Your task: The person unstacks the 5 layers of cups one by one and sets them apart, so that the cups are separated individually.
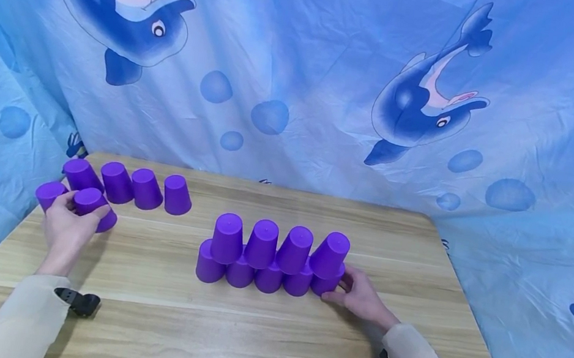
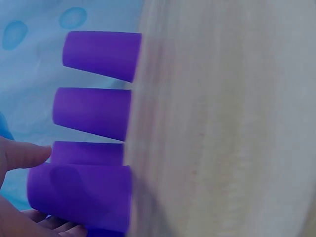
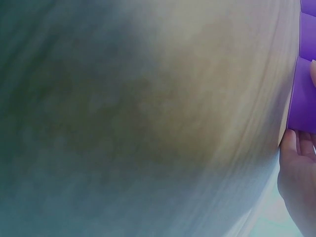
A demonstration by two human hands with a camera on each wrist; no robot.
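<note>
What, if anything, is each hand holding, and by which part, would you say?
The left hand holds a purple cup by its sides, near the closed end. The right hand is curled round the outer side of the bottom-right stacked cup.

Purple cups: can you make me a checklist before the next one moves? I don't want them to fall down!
1. Bottom row has five cups side by side: ok.
2. Top row has four cups, each sitting across two below: ok.
3. Left hand has a grip on a front loose cup: ok.
4. That cup is lifted off the table: cannot tell.
5. Right hand is clear of the stack: not ok, it holds the right end cup of the bottom row.
</note>
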